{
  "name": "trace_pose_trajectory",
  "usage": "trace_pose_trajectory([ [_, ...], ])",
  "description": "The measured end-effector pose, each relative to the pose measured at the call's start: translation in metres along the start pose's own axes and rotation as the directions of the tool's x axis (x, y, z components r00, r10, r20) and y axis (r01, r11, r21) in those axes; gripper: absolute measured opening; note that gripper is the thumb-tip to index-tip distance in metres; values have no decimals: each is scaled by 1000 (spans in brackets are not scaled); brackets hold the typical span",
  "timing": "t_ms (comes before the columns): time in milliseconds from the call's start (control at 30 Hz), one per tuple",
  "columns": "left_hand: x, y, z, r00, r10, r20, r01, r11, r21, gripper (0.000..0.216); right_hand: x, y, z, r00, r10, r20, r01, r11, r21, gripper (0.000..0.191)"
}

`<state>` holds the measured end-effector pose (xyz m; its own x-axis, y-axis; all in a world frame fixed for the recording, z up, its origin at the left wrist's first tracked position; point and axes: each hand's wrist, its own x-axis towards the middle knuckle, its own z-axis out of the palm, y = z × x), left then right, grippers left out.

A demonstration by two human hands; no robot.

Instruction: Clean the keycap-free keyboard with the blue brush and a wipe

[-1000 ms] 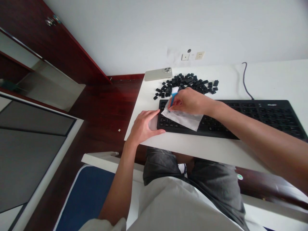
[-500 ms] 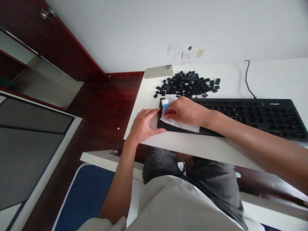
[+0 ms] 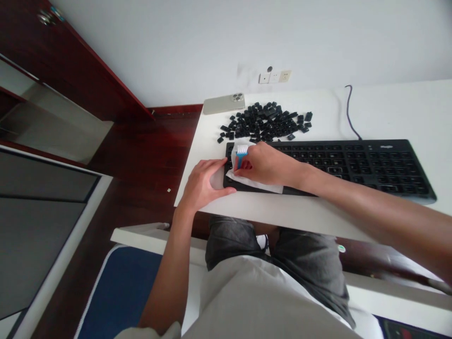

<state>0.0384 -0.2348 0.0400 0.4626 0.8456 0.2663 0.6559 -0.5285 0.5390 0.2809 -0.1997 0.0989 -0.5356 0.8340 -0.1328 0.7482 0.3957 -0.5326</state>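
Right hand (image 3: 259,162) pinches a blue white-bristled brush (image 3: 242,151), handle mostly buried, while loosely spread left hand (image 3: 203,184) probably touches the long black keyboard (image 3: 348,162) edge.

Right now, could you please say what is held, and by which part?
The right hand holds the brush by its handle, over the tissue; the left hand touches the keyboard's left end.

I see the right hand (image 3: 263,162) drawn toward the desk's (image 3: 406,110) front edge | brush (image 3: 241,157): bristles over keycaps (image 3: 268,120) earlier, now inside the keyboard's (image 3: 356,162) back edge | wipe (image 3: 261,186) nearer the keyboard's left end
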Motion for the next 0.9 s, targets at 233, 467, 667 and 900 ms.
trace_pose_trajectory([
  [233, 1, 0, -1, 1000, 4, 21, -4, 1000, 10, 77, 0, 2, 16, 988, -125, -87, 137, 979, 148, 17],
  [467, 0, -1, 0, 1000, 16, 5, -16, 999, 39, 68, 3, -5, 30, 981, -164, -104, 170, 984, 53, 16],
  [667, 1, 0, 0, 1000, 10, 13, -11, 1000, 24, 73, 2, -3, 30, 985, -130, -117, 146, 980, 134, 18],
  [900, 0, 0, -1, 1000, 8, 16, -8, 1000, 10, 75, 2, -4, 31, 983, -100, -155, 130, 972, 195, 15],
])
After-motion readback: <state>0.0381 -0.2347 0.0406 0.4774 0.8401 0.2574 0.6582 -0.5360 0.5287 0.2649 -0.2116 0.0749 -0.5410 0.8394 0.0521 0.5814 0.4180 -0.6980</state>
